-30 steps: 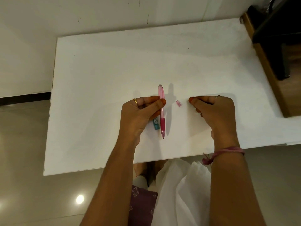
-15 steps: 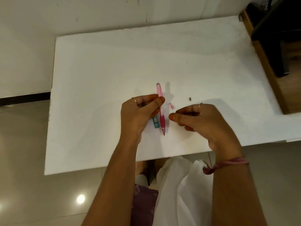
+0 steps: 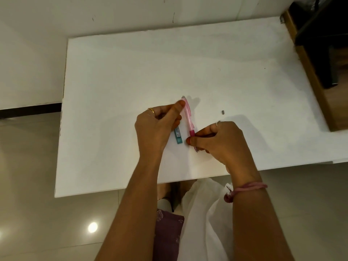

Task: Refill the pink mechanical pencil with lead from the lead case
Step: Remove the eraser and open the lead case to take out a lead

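Observation:
The pink mechanical pencil (image 3: pixel 188 115) stands tilted above the white table (image 3: pixel 113 91), tip toward me. My right hand (image 3: pixel 220 142) grips its darker pink grip section near the tip. My left hand (image 3: pixel 158 127) holds the pencil's upper end with its fingertips. The teal lead case (image 3: pixel 178 136) lies flat on the table just left of the pencil, its far end under my left hand. A small dark piece (image 3: pixel 223 112) lies on the table beyond my right hand. The small pink cap is hidden from view.
A wooden cabinet (image 3: pixel 308 72) with a dark interior stands against the table's right side. The table's near edge (image 3: pixel 131 187) is close to my forearms, with white cloth (image 3: pixel 203 213) on my lap below it. A wall runs behind the table.
My right hand has moved left from the table onto the pencil's grip section. My left hand has slid up to the pencil's top end. The small pink cap has gone from sight.

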